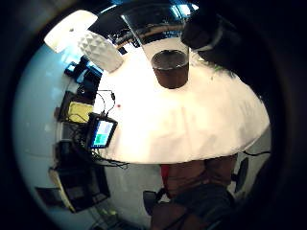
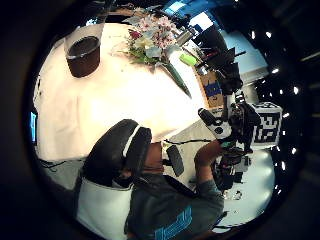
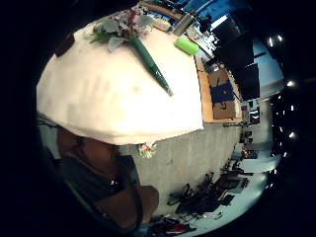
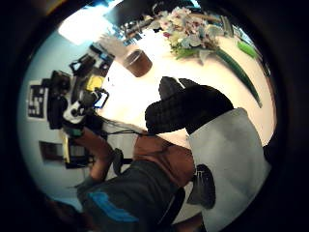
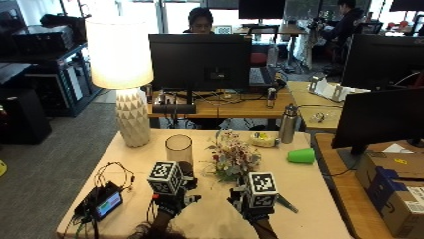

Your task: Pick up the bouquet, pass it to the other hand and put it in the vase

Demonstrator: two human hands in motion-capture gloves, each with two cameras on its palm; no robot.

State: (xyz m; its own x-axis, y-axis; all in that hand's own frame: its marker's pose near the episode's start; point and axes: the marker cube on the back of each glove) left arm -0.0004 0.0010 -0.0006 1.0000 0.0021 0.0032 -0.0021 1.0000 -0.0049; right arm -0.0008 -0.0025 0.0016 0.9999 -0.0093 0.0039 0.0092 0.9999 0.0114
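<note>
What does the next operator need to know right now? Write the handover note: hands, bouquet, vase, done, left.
Left hand: above the table near the vase, holds nothing; fingers not clearly visible.
Right hand: over the table near the bouquet's stem end, holds nothing; fingers likewise unclear.
Bouquet: lies on the table between the vase and the green cup, stems toward the person.
Vase: clear glass, upright, beside the lamp, no flowers in it.
Done: nothing yet.
Left: pick up the bouquet, pass it to the other hand, set it in the vase.
</note>
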